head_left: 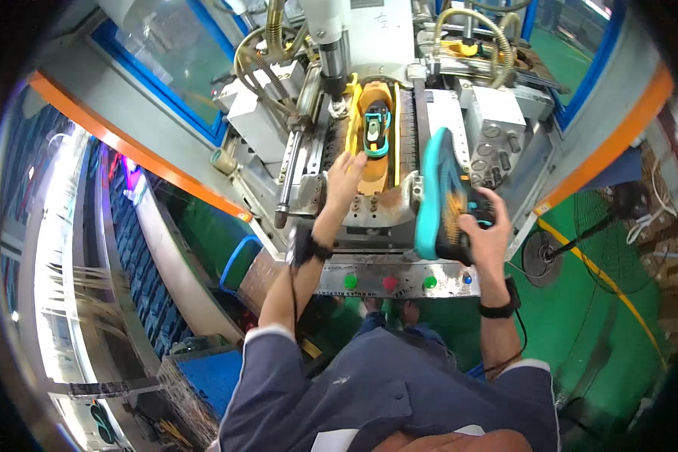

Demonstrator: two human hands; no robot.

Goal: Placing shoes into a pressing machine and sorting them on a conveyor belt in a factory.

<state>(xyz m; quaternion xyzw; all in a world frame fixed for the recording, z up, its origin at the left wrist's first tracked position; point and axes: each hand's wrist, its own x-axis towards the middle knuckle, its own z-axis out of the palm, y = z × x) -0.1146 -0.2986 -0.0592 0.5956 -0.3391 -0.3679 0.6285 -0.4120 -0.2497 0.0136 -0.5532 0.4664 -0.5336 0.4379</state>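
My right hand (490,230) grips a sports shoe (452,200) by its collar, its teal sole turned to the left and its toe pointing away from me. The upper is black and teal with orange marks. My left hand (344,183) reaches over the front of the machine, fingers stretched out and apart, holding nothing. Its fingertips are close to a second shoe (377,128), black with teal edging, which sits in the orange and yellow mould (375,175). Whether they touch that shoe I cannot tell.
A metal panel (373,282) with green, red and blue buttons runs across the machine's front. Metal rods, blocks (493,113) and hoses flank the mould. Orange-edged guards stand on both sides. A conveyor (147,294) lies left, and a floor fan (542,256) stands right.
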